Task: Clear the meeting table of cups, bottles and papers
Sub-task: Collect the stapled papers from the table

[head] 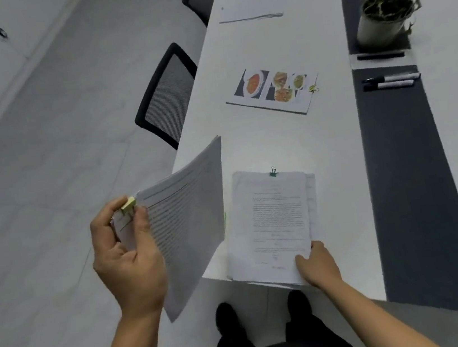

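Note:
My left hand (129, 255) grips a stack of printed papers (187, 223) by its yellow binder clip (128, 204), holding it in the air beside the table's left edge. My right hand (317, 266) pinches the near right corner of a second stack of papers (272, 220), which lies on the white table (334, 135) with a green binder clip (273, 172) at its far edge. Farther along lies a clipped sheaf with food photos (272, 90). More white papers (251, 5) rest at the far end.
A dark strip (405, 178) runs down the table's middle with two black markers (390, 82), another marker (380, 56) and a potted plant (385, 16). Two black mesh chairs (169, 93) stand at the left side. My shoes (227, 317) show under the near table edge.

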